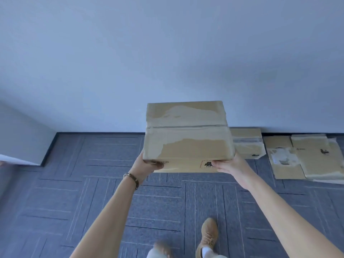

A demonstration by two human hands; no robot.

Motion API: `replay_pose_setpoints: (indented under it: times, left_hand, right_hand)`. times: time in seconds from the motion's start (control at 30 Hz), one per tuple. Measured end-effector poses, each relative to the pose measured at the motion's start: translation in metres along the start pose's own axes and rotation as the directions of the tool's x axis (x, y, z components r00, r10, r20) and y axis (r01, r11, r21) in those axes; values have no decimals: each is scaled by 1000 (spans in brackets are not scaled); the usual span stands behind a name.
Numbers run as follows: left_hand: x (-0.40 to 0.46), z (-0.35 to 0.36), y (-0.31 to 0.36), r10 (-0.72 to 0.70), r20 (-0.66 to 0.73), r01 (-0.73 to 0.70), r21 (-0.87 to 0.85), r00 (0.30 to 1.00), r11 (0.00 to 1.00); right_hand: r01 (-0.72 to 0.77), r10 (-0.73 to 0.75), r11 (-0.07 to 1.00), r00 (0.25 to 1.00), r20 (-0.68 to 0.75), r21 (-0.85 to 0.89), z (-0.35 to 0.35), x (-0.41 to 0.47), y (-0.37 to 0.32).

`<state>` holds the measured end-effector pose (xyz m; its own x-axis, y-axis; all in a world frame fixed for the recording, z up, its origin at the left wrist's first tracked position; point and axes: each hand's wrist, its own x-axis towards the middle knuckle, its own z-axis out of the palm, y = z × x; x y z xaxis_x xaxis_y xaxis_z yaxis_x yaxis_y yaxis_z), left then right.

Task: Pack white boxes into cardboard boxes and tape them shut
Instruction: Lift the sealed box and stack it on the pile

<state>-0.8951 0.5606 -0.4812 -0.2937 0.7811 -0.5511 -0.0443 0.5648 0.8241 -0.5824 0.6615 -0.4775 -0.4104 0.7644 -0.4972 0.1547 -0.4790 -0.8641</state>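
Both hands grip one closed cardboard box at its near lower corners, left hand at 7 o'clock, right hand at 5 o'clock. It hangs mid-air at frame centre, flaps shut, surface scuffed with tape residue.

Taped-shut cardboard box held level above the carpet.

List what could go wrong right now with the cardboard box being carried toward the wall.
1. The cardboard box is held only at its near bottom corners by the left hand and right hand, so its far end could tip down.
2. It blocks the view of another box and the flattened cartons on the carpet; a foot could catch them.
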Motion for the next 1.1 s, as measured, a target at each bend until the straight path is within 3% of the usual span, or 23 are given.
replay_pose_setpoints:
  times: [0.27, 0.5, 0.77, 1.1]
  left_hand:
    - [121, -72, 28, 33, 86, -35, 29, 996, 999]
    - [234, -126, 6, 36, 136, -37, 8, 990, 999]
    - [335, -158, -46, -1, 87, -4, 63, 996, 998]
    - [435, -149, -154, 16, 24, -18, 80, 1000, 997]
  right_hand:
    - [2, -3, 1000, 997, -72, -12, 55, 109, -29]
    - [18, -25, 999, 988, -151, -43, 101, 204, -11]
    - [27, -32, 999, 992, -123, -42, 128, 309, 50]
    - [37, -41, 998, 993, -112, -43, 125, 416, 162]
